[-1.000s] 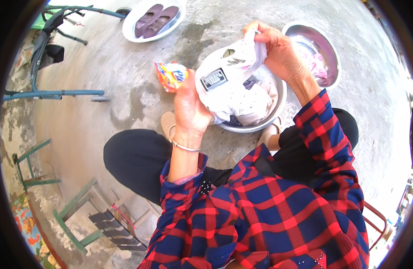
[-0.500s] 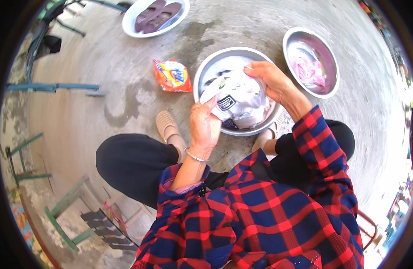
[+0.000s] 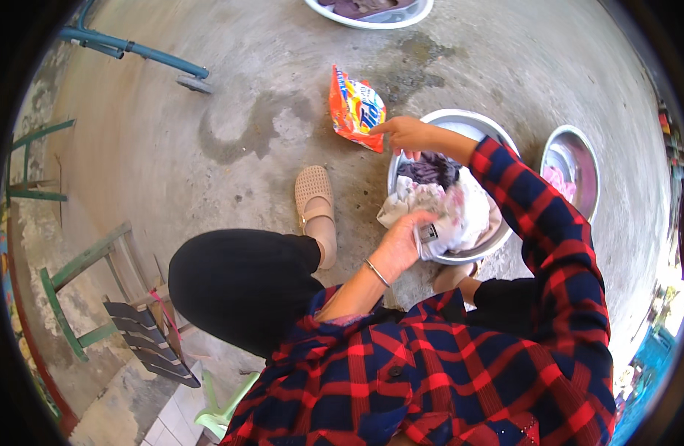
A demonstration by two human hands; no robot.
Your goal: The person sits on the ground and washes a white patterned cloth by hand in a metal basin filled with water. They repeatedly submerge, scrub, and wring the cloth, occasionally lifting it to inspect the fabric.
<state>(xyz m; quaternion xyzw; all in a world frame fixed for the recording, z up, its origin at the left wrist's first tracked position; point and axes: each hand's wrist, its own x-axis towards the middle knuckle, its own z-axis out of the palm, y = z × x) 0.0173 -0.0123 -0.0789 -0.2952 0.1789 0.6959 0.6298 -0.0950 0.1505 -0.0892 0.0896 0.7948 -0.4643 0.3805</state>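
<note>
A white garment with pink floral print and a black label (image 3: 461, 223) lies bunched over the near side of a metal basin (image 3: 498, 125). My left hand (image 3: 400, 244) is closed on its edge by the label. Dark wet cloth (image 3: 433, 169) lies behind it in the basin, with whitish water at the far side. My right hand (image 3: 410, 137) is stretched over the basin's left rim with nothing in it, fingers apart. Its index fingertip meets the right edge of an orange detergent bag (image 3: 354, 111), which sits on the concrete left of the basin.
A second metal basin (image 3: 596, 167) with pink cloth (image 3: 559, 183) stands to the right. At the top is a white basin (image 3: 386, 24) holding brown shoes (image 3: 364, 7). Blue metal legs (image 3: 145, 52) stand far left, and a green-framed wooden chair (image 3: 85, 275) lower left.
My right hand has let go of the garment and moved left to the detergent bag. My left hand has lowered the garment onto the basin's near side. The view has shifted left.
</note>
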